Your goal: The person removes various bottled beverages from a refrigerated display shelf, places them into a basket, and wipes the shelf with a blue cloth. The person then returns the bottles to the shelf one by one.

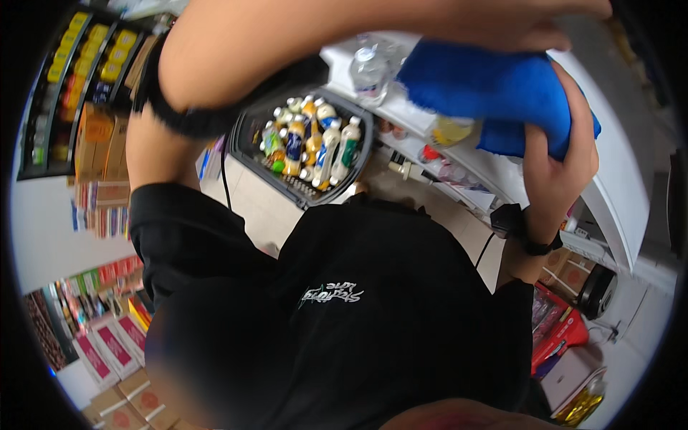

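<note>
My right hand (pixel 564 140) grips a blue cloth (pixel 484 80), with fingers and thumb wrapped round its folded right end. My left arm reaches across the top of the view. My left hand (pixel 537 27) is at the cloth's upper edge, with its thumb close to or touching it; blur hides how its fingers lie. Left of the cloth, a clear plastic bottle (pixel 371 78) stands on a white shelf (pixel 395 110). Below the cloth, a container with yellow contents or label (pixel 451 130) is partly covered. Black bands circle both my wrists.
A black basket (pixel 236 134) full of drink bottles (pixel 294 145) stands on the tiled floor. Lower shelves hold small goods (pixel 430 154). Cardboard boxes (pixel 97 142) and a stocked display rack (pixel 80 75) are at left. A red package (pixel 564 328) lies at lower right.
</note>
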Motion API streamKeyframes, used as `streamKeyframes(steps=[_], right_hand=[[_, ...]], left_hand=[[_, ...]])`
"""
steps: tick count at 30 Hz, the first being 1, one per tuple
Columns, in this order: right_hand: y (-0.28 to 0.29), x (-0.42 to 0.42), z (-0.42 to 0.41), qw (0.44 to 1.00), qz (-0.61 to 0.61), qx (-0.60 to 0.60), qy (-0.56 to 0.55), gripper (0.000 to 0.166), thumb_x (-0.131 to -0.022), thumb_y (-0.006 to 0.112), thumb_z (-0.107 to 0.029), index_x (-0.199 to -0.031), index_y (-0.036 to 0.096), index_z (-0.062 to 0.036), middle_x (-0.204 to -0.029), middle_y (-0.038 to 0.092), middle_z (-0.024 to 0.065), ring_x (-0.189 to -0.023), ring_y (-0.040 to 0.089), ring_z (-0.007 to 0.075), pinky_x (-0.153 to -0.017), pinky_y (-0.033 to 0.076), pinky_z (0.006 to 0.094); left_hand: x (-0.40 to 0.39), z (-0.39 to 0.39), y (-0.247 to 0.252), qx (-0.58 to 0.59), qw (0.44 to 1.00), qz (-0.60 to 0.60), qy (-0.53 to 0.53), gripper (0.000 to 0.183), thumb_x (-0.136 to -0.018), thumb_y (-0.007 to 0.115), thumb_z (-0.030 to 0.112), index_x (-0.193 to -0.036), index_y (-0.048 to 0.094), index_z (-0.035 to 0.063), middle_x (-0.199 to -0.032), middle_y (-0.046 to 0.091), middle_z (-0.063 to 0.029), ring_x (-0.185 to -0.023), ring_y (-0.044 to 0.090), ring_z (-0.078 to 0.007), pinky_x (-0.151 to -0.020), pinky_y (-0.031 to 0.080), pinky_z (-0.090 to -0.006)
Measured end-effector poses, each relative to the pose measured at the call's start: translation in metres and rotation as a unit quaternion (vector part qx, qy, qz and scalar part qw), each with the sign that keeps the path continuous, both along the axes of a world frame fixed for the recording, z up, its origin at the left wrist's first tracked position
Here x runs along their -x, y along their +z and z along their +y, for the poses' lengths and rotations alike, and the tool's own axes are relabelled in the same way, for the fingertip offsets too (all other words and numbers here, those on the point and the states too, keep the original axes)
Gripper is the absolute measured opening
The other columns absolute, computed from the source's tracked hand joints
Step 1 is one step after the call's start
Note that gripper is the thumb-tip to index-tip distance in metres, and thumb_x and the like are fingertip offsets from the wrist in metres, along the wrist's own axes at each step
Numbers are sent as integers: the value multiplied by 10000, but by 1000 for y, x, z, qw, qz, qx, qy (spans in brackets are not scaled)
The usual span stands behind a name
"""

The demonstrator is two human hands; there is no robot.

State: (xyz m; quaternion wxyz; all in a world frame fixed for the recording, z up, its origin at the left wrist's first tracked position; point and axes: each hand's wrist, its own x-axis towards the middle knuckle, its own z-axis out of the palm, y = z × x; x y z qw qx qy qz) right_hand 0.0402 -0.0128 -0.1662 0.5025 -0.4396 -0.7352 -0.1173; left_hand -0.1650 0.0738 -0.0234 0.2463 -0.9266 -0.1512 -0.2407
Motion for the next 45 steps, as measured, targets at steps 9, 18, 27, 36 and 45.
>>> streamKeyframes(steps=[9,18,27,36,45], right_hand=[[-49,125,32,977,-122,21,174,578,-672,672,28,-1233,723,-101,-1236,737,107,-1131,707,305,-924,552,432],[-103,153,32,947,-174,253,91,579,-641,674,36,-1207,721,-74,-1226,728,123,-1093,698,330,-930,539,418],[-101,154,12,917,-189,349,36,509,-661,641,10,-1164,714,-4,-1228,715,174,-1123,689,349,-968,524,437],[-102,151,-4,926,-172,334,48,542,-659,666,-24,-1199,714,-20,-1255,705,153,-1124,680,331,-964,520,421],[-107,133,-1,956,-3,277,96,506,-757,711,-13,-1260,674,-59,-1269,711,143,-1099,687,346,-939,535,437]], left_hand=[[230,12,-133,411,889,-111,168,368,-1000,706,290,-1287,679,61,-1101,739,-102,-962,719,-230,-828,581,-371],[379,103,-536,572,699,-81,423,349,-971,684,329,-1204,708,70,-1053,758,-173,-968,730,-332,-840,564,-410],[353,105,-648,645,577,67,497,616,-928,650,490,-1345,608,40,-1308,673,-242,-1217,641,-402,-1029,506,-487],[309,83,-603,604,659,117,433,519,-915,661,379,-1285,602,20,-1244,686,-247,-1109,686,-400,-929,560,-497],[329,9,-468,537,784,33,309,382,-984,646,358,-1112,572,6,-1028,678,-265,-974,661,-460,-839,531,-522]])
